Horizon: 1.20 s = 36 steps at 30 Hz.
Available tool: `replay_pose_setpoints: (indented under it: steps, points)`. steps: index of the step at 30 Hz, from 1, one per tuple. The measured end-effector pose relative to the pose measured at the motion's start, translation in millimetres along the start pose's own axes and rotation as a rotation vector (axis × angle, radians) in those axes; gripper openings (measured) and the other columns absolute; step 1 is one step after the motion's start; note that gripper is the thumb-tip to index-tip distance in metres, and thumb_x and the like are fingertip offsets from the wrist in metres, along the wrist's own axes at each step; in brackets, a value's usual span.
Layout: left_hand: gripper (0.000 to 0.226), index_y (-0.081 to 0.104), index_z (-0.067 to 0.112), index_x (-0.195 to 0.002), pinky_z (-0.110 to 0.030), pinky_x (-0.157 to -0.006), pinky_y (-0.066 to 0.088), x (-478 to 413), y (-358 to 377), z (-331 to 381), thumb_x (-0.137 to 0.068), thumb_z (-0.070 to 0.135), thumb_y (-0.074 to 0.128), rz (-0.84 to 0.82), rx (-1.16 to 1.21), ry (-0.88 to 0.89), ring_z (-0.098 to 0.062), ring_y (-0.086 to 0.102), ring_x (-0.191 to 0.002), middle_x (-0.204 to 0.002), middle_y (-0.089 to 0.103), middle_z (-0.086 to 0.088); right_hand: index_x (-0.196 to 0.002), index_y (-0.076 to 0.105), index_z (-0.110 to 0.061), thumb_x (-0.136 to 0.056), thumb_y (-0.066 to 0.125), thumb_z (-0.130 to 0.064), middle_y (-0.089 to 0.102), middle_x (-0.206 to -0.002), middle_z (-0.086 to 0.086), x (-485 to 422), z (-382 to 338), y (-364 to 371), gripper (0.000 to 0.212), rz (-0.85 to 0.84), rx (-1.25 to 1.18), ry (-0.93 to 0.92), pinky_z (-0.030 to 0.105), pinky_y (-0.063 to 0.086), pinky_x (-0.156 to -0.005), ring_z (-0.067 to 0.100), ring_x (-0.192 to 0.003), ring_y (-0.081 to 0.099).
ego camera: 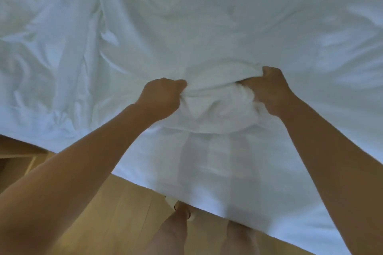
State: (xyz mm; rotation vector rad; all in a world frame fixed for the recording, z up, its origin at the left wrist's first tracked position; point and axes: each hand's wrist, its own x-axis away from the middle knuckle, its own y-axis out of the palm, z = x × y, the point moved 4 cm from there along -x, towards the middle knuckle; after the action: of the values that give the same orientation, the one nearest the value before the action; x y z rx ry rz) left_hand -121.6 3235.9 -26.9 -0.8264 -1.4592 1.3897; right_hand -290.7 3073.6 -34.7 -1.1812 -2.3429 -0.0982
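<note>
White sheet (pixel 207 27), spread rumpled over the bed, is judged light, limp and slippery; gathered folds at its near edge are clamped in left hand (pixel 160 99) and right hand (pixel 269 91), best held bunched.

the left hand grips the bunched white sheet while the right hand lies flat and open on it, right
Not quite. The right hand is not flat and open: its fingers are curled into the white sheet, gripping the bunch just as the left hand does. The head view shows both fists closed on the fabric.
</note>
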Motion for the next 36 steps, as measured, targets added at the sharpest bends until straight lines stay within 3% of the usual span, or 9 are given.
replay_pose_setpoints:
  steps: [5,9,12,20,24,26,30,33,36]
  points:
    - [0.039,0.056,0.018,-0.121,-0.031,-0.072,0.040,-9.8,-15.4,-8.9,-0.083,0.009,0.050,-0.113,-0.112,-0.159,-0.034,0.061,-0.094,-0.102,0.067,-0.012,-0.080,0.061,-0.009,-0.067,0.074,-0.026,0.070,-0.075,0.001,35.7,2.0,-57.8,0.025,-0.411,-0.003,0.053,0.025,0.052,-0.055,0.019,-0.065,0.065]
    - [0.042,0.058,0.016,-0.122,-0.039,-0.082,0.045,1.2,2.8,-35.7,-0.083,0.004,0.048,-0.148,-0.071,-0.417,-0.037,0.060,-0.102,-0.111,0.065,-0.016,-0.080,0.059,-0.009,-0.077,0.072,-0.012,0.064,-0.081,0.020,29.3,36.5,-168.8,0.014,-0.125,0.160,0.057,0.038,0.047,-0.064,0.025,-0.067,0.059]
    - [0.038,0.058,0.014,-0.117,-0.040,-0.079,0.046,6.0,28.6,-35.3,-0.081,0.003,0.048,-0.156,-0.074,-0.467,-0.038,0.061,-0.097,-0.106,0.066,-0.017,-0.089,0.059,-0.001,-0.061,0.077,-0.023,0.060,-0.081,0.019,15.9,71.5,-219.3,0.040,-0.016,0.195,0.166,0.040,0.045,-0.065,0.027,-0.073,0.056]
    - [0.041,0.051,0.010,-0.120,-0.039,-0.082,0.044,-13.2,92.4,53.0,-0.079,0.011,0.056,-0.297,-0.013,-0.343,-0.034,0.056,-0.106,-0.117,0.058,-0.011,-0.087,0.063,-0.023,-0.074,0.079,-0.017,0.064,-0.078,-0.012,-4.3,155.9,-124.7,0.021,-0.030,0.134,0.269,0.024,0.047,-0.062,0.005,-0.072,0.062]
    - [0.058,0.054,0.001,-0.108,-0.039,-0.073,0.039,-12.3,76.0,84.6,-0.055,0.016,0.071,-0.021,0.099,-0.142,-0.037,0.055,-0.094,-0.106,0.056,-0.018,-0.102,0.054,-0.032,-0.075,0.078,-0.019,0.060,-0.090,-0.023,-1.3,162.4,-104.8,0.038,-0.011,0.090,0.207,0.014,0.045,-0.063,-0.007,-0.081,0.057]
    - [0.072,0.052,0.003,-0.116,-0.043,-0.086,0.040,-12.3,72.2,121.6,-0.052,0.031,0.069,0.158,0.149,0.104,-0.037,0.055,-0.103,-0.113,0.057,-0.019,-0.103,0.055,-0.032,-0.076,0.077,-0.020,0.061,-0.094,-0.023,1.8,166.5,-103.2,0.037,0.016,0.044,0.214,0.013,0.045,-0.066,-0.008,-0.084,0.058]
    - [0.098,0.024,0.006,-0.148,-0.059,-0.109,0.022,-43.1,112.3,186.5,-0.069,0.041,0.070,-0.141,-0.088,0.334,-0.035,0.030,-0.138,-0.148,0.032,-0.020,-0.080,0.062,-0.031,-0.087,0.063,-0.040,0.065,-0.075,-0.017,17.1,172.7,-105.5,0.012,0.004,0.137,0.282,0.017,0.045,-0.058,0.000,-0.069,0.061]
    - [0.055,0.036,0.014,-0.142,-0.039,-0.103,0.040,-77.5,129.2,186.1,-0.091,0.029,0.050,-0.230,-0.298,0.251,-0.023,0.048,-0.125,-0.137,0.049,-0.008,-0.068,0.064,-0.020,-0.086,0.057,-0.052,0.064,-0.055,-0.010,18.4,161.9,-119.0,0.037,0.047,0.227,0.261,0.017,0.046,-0.048,0.003,-0.051,0.061]
    - [0.027,0.058,0.017,-0.117,-0.035,-0.082,0.053,-104.4,112.2,169.6,-0.092,0.015,0.048,-0.269,-0.224,0.082,-0.021,0.062,-0.103,-0.112,0.064,-0.003,-0.073,0.069,-0.020,-0.083,0.067,-0.044,0.071,-0.068,-0.006,13.4,143.9,-133.0,0.026,0.032,0.126,0.237,0.030,0.054,-0.066,0.010,-0.067,0.069]
